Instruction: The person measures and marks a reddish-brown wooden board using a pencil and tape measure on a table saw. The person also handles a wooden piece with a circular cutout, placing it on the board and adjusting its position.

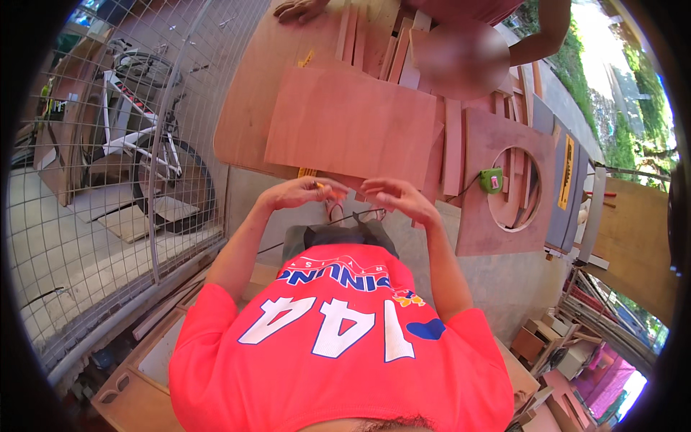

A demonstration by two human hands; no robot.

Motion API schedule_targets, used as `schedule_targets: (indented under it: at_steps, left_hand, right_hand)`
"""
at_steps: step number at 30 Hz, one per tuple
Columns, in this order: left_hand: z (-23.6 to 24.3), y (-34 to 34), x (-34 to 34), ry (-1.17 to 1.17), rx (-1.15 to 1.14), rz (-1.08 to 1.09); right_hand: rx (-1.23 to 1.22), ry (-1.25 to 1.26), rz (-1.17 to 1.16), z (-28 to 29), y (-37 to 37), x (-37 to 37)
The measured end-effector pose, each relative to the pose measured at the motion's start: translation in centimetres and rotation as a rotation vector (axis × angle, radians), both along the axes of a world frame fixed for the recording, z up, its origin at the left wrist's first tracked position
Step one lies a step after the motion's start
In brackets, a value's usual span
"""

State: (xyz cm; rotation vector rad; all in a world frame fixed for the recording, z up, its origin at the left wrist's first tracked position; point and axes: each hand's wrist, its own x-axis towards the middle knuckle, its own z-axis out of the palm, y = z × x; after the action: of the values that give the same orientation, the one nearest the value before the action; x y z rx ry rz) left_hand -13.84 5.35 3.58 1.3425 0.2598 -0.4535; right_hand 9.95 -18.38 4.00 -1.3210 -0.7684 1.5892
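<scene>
In front of my red shirt, both hands are raised near the close edge of a plywood sheet (353,126). My left hand (294,194) is closed, with a slim orange stick-like thing (321,186) between thumb and fingers; its exact kind is too small to tell. Facing it, my right hand (403,200) has its fingers apart and slightly curved, with nothing in them. A gap separates the two hands. To the right, a green tape measure (491,181) sits at the rim of a round hole in a wooden board (479,223).
Across the table, another person's hand (301,9) rests on the wood. Several wood strips (452,147) lie behind the sheet. A yellow tool (567,173) lies at right. Left stands a wire mesh fence (155,194) with a white bicycle (108,115) behind it.
</scene>
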Motion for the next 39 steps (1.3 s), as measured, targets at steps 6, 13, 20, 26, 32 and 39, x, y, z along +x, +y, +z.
schedule_targets:
  at_steps: [6,13,20,26,32,39]
  left_hand:
    - [-0.6,2.2,2.9,-0.086,0.024,0.501]
    - [-3.2,2.3,4.8,-0.216,0.442,0.799]
    - [-3.1,1.1,8.1,-0.273,0.557,0.801]
    - [-1.9,0.5,9.2,-0.302,0.875,0.757]
    - [-2.4,1.5,10.6,-0.367,1.09,0.702]
    - [-2.6,0.9,11.2,-0.294,1.171,0.687]
  right_hand:
    - [-0.002,-0.661,-0.596,-2.1,2.1,4.0]
    - [-0.104,-1.019,-0.859,-4.5,2.4,1.9]
    - [-0.13,-1.078,-0.848,-4.9,2.9,1.2]
    - [-0.073,-1.097,-0.842,-5.2,2.6,1.4]
    - [-0.076,-1.123,-0.832,-4.9,2.7,1.4]
    - [-0.086,-1.104,-0.827,-4.7,2.8,1.4]
